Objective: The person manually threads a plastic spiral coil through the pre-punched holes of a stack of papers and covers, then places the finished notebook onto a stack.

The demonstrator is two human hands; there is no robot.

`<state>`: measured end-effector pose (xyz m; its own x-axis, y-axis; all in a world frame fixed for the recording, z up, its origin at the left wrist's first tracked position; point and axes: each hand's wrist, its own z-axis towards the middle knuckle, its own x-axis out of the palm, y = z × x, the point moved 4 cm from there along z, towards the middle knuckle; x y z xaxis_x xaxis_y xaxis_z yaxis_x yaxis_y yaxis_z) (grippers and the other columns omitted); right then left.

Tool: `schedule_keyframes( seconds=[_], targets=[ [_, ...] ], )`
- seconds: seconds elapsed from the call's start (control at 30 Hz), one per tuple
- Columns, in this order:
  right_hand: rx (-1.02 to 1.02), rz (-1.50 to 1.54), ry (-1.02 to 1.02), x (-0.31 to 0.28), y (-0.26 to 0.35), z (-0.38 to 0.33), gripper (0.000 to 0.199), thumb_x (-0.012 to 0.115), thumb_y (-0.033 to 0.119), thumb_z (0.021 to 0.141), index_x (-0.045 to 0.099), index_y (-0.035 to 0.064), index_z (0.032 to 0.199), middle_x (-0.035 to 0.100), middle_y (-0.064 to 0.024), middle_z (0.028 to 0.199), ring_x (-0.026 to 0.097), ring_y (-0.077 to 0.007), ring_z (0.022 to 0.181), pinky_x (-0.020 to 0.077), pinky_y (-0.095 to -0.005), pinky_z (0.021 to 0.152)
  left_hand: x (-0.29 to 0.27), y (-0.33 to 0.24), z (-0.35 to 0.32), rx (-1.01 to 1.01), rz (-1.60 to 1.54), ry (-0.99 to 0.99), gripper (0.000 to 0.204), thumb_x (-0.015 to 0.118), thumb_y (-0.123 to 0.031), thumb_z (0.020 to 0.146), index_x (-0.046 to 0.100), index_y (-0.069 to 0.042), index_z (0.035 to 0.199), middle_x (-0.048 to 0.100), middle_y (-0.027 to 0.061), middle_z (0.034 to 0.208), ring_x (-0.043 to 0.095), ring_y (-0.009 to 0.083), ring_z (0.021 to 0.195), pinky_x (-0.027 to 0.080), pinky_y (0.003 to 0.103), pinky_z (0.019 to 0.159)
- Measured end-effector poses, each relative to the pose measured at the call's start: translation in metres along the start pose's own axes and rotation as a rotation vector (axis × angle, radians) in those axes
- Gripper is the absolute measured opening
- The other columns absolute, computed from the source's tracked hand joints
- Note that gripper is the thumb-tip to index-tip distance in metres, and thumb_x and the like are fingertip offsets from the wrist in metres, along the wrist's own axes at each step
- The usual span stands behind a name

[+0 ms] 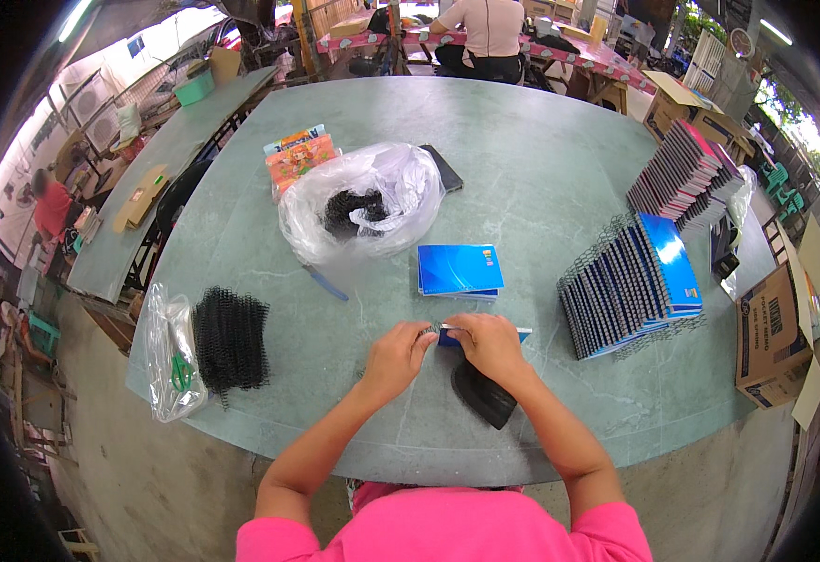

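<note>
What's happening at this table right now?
A person in a pink shirt is handling a blue notebook at a table. The right hand grips it; the left hand is at its left end, pinching something too small to tell. A small notebook pile lies beyond the hands, a larger stack of blue notebooks stands to the right, and black coils lie to the left.
</note>
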<state>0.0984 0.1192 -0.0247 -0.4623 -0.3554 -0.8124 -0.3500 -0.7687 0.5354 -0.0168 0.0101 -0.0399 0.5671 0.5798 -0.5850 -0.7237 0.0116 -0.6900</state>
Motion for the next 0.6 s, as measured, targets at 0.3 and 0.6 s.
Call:
schedule_keyframes(
  seconds=[0.3, 0.6],
  targets=[
    [-0.024, 0.061, 0.008, -0.002, 0.007, -0.004, 0.014, 0.059, 0.013, 0.079, 0.064, 0.0094, 0.091, 0.065, -0.01, 0.08, 0.061, -0.0293, 0.079, 0.0446, -0.0413, 0.066, -0.001, -0.001, 0.001, -0.003, -0.02, -0.041, 0.018, 0.066, -0.014, 0.078, 0.061, -0.003, 0.092, 0.059, 0.0135, 0.083, 0.058, 0.0303, 0.078, 0.047, 0.037, 0.063],
    [-0.014, -0.134, 0.084, 0.003, 0.012, -0.007, 0.021, 0.052, 0.026, 0.086, 0.063, 0.011, 0.096, 0.065, -0.0111, 0.085, 0.06, -0.0296, 0.081, 0.0411, -0.0425, 0.066, 0.0, 0.032, 0.0, 0.038, 0.041, 0.39, 0.021, 0.062, -0.016, 0.082, 0.057, -0.002, 0.097, 0.055, 0.0163, 0.093, 0.055, 0.0359, 0.084, 0.045, 0.041, 0.071]
  ],
)
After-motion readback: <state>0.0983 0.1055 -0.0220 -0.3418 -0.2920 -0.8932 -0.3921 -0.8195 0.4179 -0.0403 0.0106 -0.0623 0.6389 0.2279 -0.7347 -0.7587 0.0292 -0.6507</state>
